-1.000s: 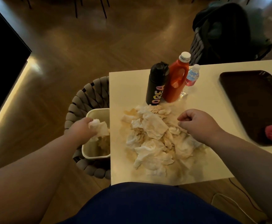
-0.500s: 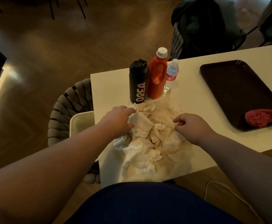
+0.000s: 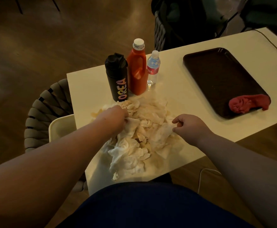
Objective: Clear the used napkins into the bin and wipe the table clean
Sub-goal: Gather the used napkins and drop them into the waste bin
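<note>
Napkins [image 3: 144, 129] are heaped on the table [image 3: 175, 96], near left, a wad gripped by the left hand [image 3: 113, 116], an edge pinched by the right hand [image 3: 188, 125]. A tight bunch should be gathered so nothing is spilled beside the bin [image 3: 62, 125].

The left forearm [image 3: 52, 162] and left hand [image 3: 114, 116] are bare, as are the right forearm [image 3: 243, 162] and right hand [image 3: 191, 126]; both arms are broad and rounded. A dark navy garment [image 3: 151, 206], plain and smooth, covers the body at the view's bottom edge.
</note>
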The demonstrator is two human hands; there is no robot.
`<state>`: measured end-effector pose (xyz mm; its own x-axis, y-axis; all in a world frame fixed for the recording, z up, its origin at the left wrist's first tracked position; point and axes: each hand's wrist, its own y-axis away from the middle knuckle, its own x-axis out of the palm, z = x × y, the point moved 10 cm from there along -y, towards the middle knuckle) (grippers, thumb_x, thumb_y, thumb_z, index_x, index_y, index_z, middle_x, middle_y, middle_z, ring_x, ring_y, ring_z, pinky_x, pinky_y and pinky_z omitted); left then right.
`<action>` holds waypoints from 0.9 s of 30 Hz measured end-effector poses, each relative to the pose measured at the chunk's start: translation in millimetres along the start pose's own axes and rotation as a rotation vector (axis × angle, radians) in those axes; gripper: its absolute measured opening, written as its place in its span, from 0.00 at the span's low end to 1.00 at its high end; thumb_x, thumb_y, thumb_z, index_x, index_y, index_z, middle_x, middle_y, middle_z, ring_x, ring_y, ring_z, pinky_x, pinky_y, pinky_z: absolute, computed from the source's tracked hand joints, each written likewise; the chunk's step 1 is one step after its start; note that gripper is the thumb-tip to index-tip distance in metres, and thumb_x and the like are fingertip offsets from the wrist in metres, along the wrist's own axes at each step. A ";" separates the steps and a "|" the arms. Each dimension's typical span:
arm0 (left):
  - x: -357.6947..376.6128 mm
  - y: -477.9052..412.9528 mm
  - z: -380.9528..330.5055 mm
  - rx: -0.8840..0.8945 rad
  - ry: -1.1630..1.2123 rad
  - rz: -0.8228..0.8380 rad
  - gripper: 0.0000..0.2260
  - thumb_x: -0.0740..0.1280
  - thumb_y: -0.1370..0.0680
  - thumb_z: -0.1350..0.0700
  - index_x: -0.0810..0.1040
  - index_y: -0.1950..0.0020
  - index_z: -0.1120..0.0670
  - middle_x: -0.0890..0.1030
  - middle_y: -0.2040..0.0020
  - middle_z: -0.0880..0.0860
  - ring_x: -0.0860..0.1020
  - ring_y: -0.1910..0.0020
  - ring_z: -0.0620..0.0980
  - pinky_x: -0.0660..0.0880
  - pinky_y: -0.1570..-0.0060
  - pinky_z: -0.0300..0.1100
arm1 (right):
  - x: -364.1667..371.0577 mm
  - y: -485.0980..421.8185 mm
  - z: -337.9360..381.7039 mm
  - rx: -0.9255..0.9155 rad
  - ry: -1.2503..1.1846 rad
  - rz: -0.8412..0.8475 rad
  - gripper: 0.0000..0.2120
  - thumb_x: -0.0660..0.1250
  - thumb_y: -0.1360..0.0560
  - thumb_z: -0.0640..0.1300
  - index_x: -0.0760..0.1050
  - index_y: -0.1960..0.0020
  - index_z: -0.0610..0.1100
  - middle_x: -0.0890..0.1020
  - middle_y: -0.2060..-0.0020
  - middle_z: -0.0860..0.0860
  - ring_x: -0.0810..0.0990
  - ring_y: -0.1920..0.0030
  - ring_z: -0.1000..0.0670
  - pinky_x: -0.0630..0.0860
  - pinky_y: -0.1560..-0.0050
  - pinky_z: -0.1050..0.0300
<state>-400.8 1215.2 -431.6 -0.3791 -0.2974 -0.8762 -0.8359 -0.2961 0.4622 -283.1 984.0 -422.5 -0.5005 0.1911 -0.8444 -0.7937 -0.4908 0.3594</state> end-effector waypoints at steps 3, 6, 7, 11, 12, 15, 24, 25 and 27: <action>-17.3 12.7 8.4 -0.027 0.157 -0.076 0.09 0.63 0.20 0.57 0.82 0.45 0.51 0.78 0.54 0.51 0.79 0.56 0.52 0.81 0.53 0.50 | 4.0 -1.9 1.0 -0.018 0.022 0.021 0.15 0.70 0.25 0.47 0.81 0.39 0.48 0.78 0.59 0.54 0.75 0.60 0.54 0.66 0.66 0.60; -38.1 31.1 21.6 -0.060 0.280 -0.176 0.10 0.64 0.20 0.60 0.82 0.43 0.52 0.80 0.51 0.50 0.78 0.53 0.51 0.78 0.52 0.46 | 13.9 -2.7 10.5 -0.055 0.085 0.066 0.19 0.70 0.25 0.49 0.79 0.35 0.49 0.77 0.52 0.53 0.76 0.53 0.51 0.70 0.57 0.59; -45.3 38.0 26.3 -0.069 0.310 -0.215 0.10 0.65 0.20 0.60 0.82 0.41 0.51 0.80 0.50 0.50 0.78 0.52 0.50 0.76 0.53 0.44 | 18.2 -2.7 14.0 -0.067 0.118 0.082 0.21 0.70 0.25 0.51 0.78 0.33 0.50 0.76 0.48 0.52 0.76 0.49 0.50 0.72 0.52 0.57; -61.0 61.3 46.5 -0.112 0.404 -0.294 0.10 0.66 0.19 0.59 0.83 0.41 0.50 0.81 0.49 0.49 0.79 0.50 0.50 0.79 0.48 0.47 | 36.8 -2.5 23.1 -0.102 0.284 0.170 0.27 0.69 0.25 0.53 0.72 0.27 0.55 0.73 0.39 0.49 0.74 0.37 0.45 0.75 0.39 0.48; -61.1 65.4 51.0 -0.125 0.418 -0.297 0.10 0.66 0.19 0.60 0.83 0.41 0.50 0.82 0.49 0.50 0.79 0.50 0.50 0.79 0.47 0.48 | 40.0 -2.5 24.9 -0.116 0.330 0.180 0.25 0.68 0.24 0.52 0.72 0.28 0.55 0.73 0.40 0.49 0.74 0.38 0.44 0.76 0.40 0.48; -57.3 75.4 62.5 -0.163 0.458 -0.300 0.11 0.66 0.19 0.61 0.83 0.41 0.50 0.82 0.50 0.49 0.80 0.51 0.49 0.81 0.48 0.48 | 43.0 -3.4 30.4 -0.154 0.426 0.163 0.19 0.61 0.22 0.44 0.77 0.33 0.54 0.76 0.42 0.49 0.77 0.40 0.43 0.78 0.43 0.48; -45.1 95.8 97.9 -0.251 0.538 -0.354 0.07 0.67 0.19 0.58 0.82 0.47 0.47 0.82 0.56 0.47 0.81 0.56 0.47 0.80 0.57 0.42 | 13.3 -3.6 54.0 -0.161 0.174 0.048 0.08 0.66 0.27 0.47 0.84 0.54 0.51 0.76 0.53 0.52 0.77 0.52 0.48 0.78 0.53 0.52; -43.3 98.4 102.7 -0.263 0.545 -0.356 0.07 0.67 0.19 0.58 0.81 0.47 0.46 0.82 0.56 0.47 0.81 0.56 0.47 0.80 0.57 0.43 | 7.0 -2.8 58.1 -0.154 0.106 0.031 0.06 0.67 0.28 0.46 0.83 0.56 0.51 0.77 0.54 0.52 0.77 0.53 0.48 0.76 0.57 0.55; -40.6 103.3 111.8 -0.288 0.547 -0.367 0.05 0.67 0.19 0.56 0.81 0.47 0.46 0.82 0.55 0.47 0.81 0.57 0.46 0.82 0.55 0.45 | -6.1 0.4 69.1 -0.137 -0.061 0.002 0.03 0.70 0.29 0.44 0.81 0.60 0.50 0.80 0.58 0.53 0.79 0.55 0.50 0.72 0.63 0.59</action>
<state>-516.1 1298.2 -363.5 0.2226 -0.5229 -0.8228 -0.7047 -0.6695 0.2348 -304.2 1041.4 -389.7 -0.5255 0.2389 -0.8166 -0.7401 -0.6017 0.3003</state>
